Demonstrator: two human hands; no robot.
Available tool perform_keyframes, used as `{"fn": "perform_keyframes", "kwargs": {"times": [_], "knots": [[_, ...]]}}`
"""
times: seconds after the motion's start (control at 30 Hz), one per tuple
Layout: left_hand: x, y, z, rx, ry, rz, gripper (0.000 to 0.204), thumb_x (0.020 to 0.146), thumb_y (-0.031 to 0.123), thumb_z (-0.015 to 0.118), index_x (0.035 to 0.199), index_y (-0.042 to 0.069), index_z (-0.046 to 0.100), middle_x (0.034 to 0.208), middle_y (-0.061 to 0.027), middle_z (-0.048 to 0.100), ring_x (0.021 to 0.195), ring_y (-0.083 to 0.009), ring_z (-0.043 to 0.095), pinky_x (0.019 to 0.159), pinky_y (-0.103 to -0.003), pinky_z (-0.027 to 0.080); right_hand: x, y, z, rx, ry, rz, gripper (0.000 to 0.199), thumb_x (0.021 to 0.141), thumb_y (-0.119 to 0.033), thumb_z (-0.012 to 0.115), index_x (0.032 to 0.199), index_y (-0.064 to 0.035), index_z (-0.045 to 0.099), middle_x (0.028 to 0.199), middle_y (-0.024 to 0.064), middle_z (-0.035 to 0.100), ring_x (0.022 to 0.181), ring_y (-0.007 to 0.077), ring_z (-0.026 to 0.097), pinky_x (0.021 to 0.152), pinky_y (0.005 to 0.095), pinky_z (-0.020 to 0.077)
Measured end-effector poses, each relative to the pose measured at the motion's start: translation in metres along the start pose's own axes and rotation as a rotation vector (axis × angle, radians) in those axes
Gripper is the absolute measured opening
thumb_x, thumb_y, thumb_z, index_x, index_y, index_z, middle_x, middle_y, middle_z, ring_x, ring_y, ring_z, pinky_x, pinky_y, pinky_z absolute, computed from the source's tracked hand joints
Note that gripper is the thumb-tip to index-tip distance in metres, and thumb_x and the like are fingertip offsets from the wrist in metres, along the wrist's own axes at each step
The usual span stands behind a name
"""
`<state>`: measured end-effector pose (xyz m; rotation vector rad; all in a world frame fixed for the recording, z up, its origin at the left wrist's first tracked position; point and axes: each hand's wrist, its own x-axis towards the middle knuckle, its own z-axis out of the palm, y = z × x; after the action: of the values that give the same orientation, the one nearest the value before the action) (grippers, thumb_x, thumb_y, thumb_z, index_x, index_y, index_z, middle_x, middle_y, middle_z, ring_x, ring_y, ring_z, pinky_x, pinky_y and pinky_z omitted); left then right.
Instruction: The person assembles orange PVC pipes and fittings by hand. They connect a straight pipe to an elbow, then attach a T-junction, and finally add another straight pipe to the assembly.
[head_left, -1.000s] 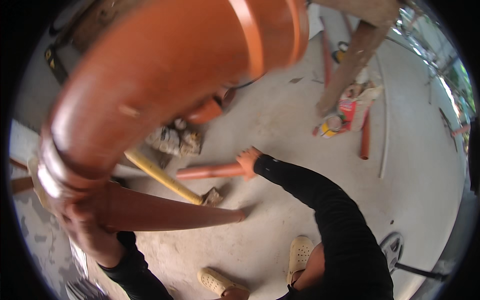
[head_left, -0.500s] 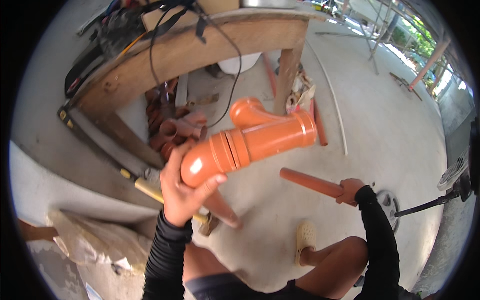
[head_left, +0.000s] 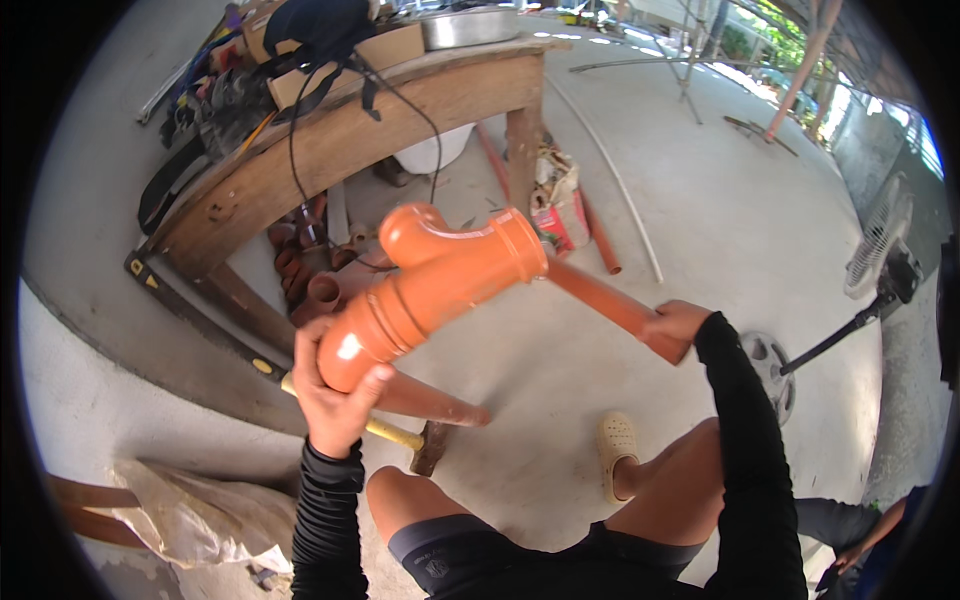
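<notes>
My left hand (head_left: 338, 385) is wrapped round the elbow end of an orange pipe fitting assembly (head_left: 430, 285), raised in front of me. The assembly has a side branch pointing up and a wide collared mouth on the right. My right hand (head_left: 680, 328) grips the near end of a straight orange pipe (head_left: 605, 298). The far end of this pipe meets the collared mouth in the picture; whether it is inside or behind it I cannot tell. Another orange pipe length (head_left: 435, 398) extends from below the elbow; whether it joins the elbow is hidden by my hand.
A wooden table (head_left: 360, 140) carries tools, cables and a metal pan (head_left: 470, 27). Under it lie several brown-orange fittings (head_left: 322, 290). A hammer (head_left: 430, 448) with a yellow handle rests near my left knee. A standing fan (head_left: 880, 240) and part of another person (head_left: 850, 530) are at right.
The fitting assembly has shifted left and tilted more upward at its mouth. My right hand has raised the straight pipe, bringing its far end up to the mouth in the picture.
</notes>
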<state>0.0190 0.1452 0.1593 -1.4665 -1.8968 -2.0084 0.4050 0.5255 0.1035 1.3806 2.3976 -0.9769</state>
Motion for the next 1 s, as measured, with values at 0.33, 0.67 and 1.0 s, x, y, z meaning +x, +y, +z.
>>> {"fn": "perform_keyframes", "kwargs": {"times": [0.33,0.67,1.0], "knots": [[-0.012,0.019,0.059,-0.107,-0.509,0.185,0.085,0.061,0.043,0.106,0.124,0.002,0.066,0.107,-0.0139,0.073,0.094,-0.0267,0.074,0.088,-0.037,0.058,-0.001,-0.096,0.002,1.536,0.034,-0.409,0.074,0.095,-0.034,0.082,0.149,0.0049,0.049,0.134,0.0137,0.066,0.119,0.024,0.069,0.1,0.0394,0.0575],[0.0,0.012,0.086,-0.168,-0.471,0.119,0.084,0.064,0.046,0.105,0.124,0.002,0.065,0.108,-0.011,0.074,0.095,-0.0223,0.074,0.088,-0.036,0.059,-0.013,-0.098,-0.035,0.821,0.776,-0.529,0.077,0.08,-0.039,0.091,0.135,0.0036,0.059,0.121,0.0152,0.072,0.112,0.0246,0.07,0.099,0.0379,0.0541],[0.002,0.001,0.077,-0.217,-0.513,0.18,0.089,0.064,0.05,0.105,0.126,0.0,0.064,0.106,-0.0114,0.075,0.094,-0.022,0.075,0.087,-0.035,0.059,0.01,-0.085,-0.019,0.051,1.019,-0.524,0.06,0.078,-0.029,0.093,0.13,-0.0083,0.07,0.133,0.0106,0.071,0.123,0.0318,0.067,0.1,0.0428,0.0562]]}}
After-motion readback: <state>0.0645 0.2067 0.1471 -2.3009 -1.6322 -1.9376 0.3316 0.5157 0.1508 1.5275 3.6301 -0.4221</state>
